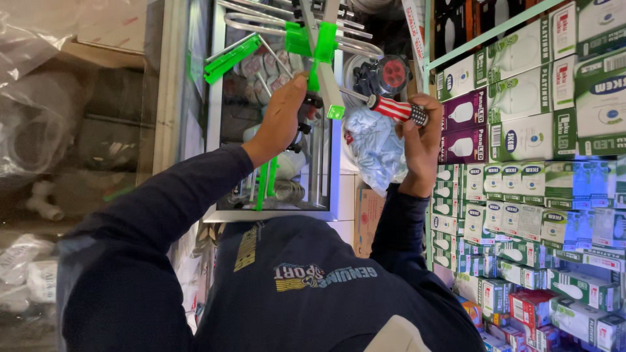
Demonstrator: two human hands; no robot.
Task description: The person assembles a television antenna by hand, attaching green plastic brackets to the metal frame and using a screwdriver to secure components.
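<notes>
- Left hand (282,116) is gripping the metal antenna (306,39) at its 6 o'clock end.
- Right hand (420,140) is clasping a striped-handled screwdriver (398,109), tip pointing toward 9 o'clock.
- Stacked bulb boxes (528,176) are crowding the 3 o'clock edge.

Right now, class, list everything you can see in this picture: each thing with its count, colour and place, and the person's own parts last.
Antenna-like frame: one, silver metal rods with green plastic clips, top centre, gripped by the left hand.
Screwdriver: one, red-and-white striped handle with black end, in the right hand, shaft pointing at the frame.
Plastic bag: one, pale blue, crumpled, behind the right hand.
Bulb boxes: many, mostly green and white, a few purple, stacked on shelves at right.
Clear plastic wrapping: several, left side.
Sleeves: two, dark blue.
Left hand: one, holding the frame.
Right hand: one, closed on the screwdriver.
</notes>
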